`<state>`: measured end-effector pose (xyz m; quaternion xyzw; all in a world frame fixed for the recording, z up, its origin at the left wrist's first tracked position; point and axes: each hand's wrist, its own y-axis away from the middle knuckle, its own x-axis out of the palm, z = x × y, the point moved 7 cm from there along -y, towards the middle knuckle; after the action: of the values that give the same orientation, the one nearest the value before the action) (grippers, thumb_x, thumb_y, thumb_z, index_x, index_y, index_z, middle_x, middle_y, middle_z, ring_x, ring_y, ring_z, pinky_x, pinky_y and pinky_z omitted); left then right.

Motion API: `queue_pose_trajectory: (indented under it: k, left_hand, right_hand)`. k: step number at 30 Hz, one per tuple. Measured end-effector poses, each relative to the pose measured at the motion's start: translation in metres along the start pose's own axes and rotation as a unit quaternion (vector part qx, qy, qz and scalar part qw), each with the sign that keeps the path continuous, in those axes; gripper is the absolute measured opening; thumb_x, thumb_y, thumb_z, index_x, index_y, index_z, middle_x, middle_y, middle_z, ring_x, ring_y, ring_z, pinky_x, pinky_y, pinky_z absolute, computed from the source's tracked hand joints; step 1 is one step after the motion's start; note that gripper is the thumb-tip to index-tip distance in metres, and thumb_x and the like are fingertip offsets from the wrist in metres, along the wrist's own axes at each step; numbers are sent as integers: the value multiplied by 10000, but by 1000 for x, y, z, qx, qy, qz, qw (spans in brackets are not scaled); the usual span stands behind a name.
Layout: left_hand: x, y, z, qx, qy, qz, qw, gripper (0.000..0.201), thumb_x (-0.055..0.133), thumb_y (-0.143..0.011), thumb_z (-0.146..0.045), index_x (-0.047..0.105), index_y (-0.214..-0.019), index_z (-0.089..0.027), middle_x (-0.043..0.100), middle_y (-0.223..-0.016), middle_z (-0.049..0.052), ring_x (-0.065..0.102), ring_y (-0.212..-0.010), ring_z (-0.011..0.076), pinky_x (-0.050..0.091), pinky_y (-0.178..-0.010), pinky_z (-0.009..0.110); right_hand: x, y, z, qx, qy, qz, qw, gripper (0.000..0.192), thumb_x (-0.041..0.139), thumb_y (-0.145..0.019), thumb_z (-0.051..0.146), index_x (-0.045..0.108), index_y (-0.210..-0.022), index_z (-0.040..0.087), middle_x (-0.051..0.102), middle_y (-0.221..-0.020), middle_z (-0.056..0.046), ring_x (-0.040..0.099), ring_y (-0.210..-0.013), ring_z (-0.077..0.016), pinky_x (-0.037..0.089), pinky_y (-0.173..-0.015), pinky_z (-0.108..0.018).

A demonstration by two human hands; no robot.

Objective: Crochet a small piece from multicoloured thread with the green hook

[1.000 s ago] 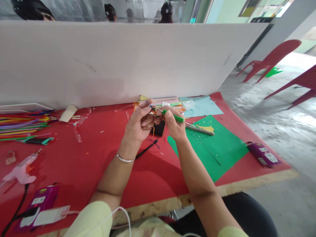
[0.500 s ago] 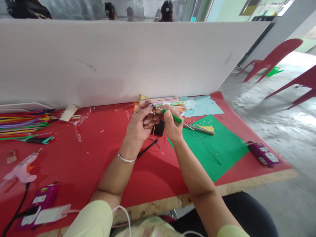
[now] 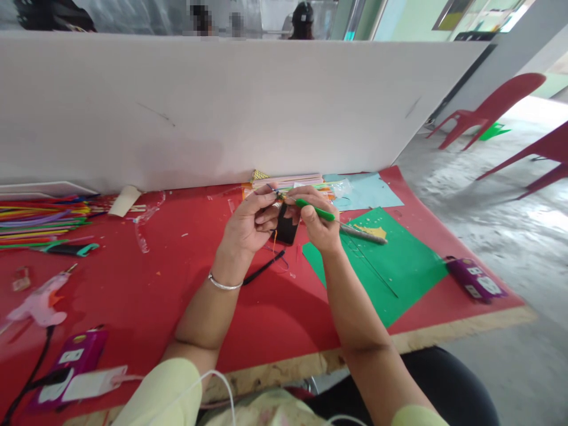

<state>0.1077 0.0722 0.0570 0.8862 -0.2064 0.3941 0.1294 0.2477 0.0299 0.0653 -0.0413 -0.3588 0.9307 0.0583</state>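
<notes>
My left hand (image 3: 246, 220) pinches a small dark blue and yellow-orange strand piece (image 3: 280, 195) between thumb and fingers, its details too small to make out. My right hand (image 3: 323, 222) is closed round a thin metal tool with a green handle (image 3: 316, 210); its tip points left at the strand piece. Fingers partly hide the tip, so I cannot tell if they touch. Below the hands lies a flat black rectangular object (image 3: 287, 229), with an orange thread (image 3: 275, 236) by its left side. Closer to me is a slim black rod (image 3: 265, 267).
A green sheet (image 3: 386, 290) bears a grey rod (image 3: 364, 234) and yellow scrap (image 3: 371, 231). Coloured craft stems (image 3: 44, 222), a cutter (image 3: 71, 249), a pink glue gun (image 3: 42, 302) and a purple box (image 3: 89, 355) lie left. Another purple box (image 3: 477, 279) sits right. A white partition (image 3: 248, 106) stands behind.
My right hand has shifted slightly right and down with the green-handled tool, widening the gap between the hands. More of the black rectangular object shows. My left hand keeps its pinch.
</notes>
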Motion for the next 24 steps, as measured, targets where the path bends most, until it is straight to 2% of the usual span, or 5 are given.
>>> queue_pose_trajectory:
  k: [5, 12, 19, 24]
  left_hand:
    - [0, 0, 0, 15, -20, -2, 1000, 223, 802, -683, -92, 730, -886, -152, 551, -612, -78, 273, -393, -11, 164, -354, 120]
    - [1, 1, 1, 15, -7, -7, 1000, 195, 768, -684, -83, 728, -862, -153, 409, -537, -113, 254, -383, -4, 165, -349, 114]
    - [0, 4, 6, -37, 16, -4, 999, 198, 754, -668, -88, 710, -849, -155, 427, -550, -107, 252, -389, -9, 165, -362, 111]
    - [2, 5, 1, -20, -7, -15, 1000, 173, 738, -657, -92, 699, -812, -159, 395, -526, -110, 239, -391, -3, 145, -370, 122]
  right_hand:
    - [-7, -1, 4, -19, 27, 18, 999, 359, 653, -982, 630, 849, -1141, 375, 729, -1254, -85, 728, -1129, -269, 654, -853, -437]
    - [-8, -4, 17, -88, 63, 25, 994, 314, 653, -1007, 573, 838, -1198, 407, 753, -1215, -64, 708, -1189, -259, 604, -1071, -493]
    - [-12, -3, 19, -111, 63, 37, 991, 357, 652, -1007, 577, 839, -1207, 348, 756, -1218, -87, 727, -1157, -263, 647, -1001, -485]
    - [-11, -4, 22, -123, 76, 65, 987, 355, 665, -1011, 536, 814, -1271, 345, 750, -1220, -95, 733, -1164, -257, 649, -1006, -467]
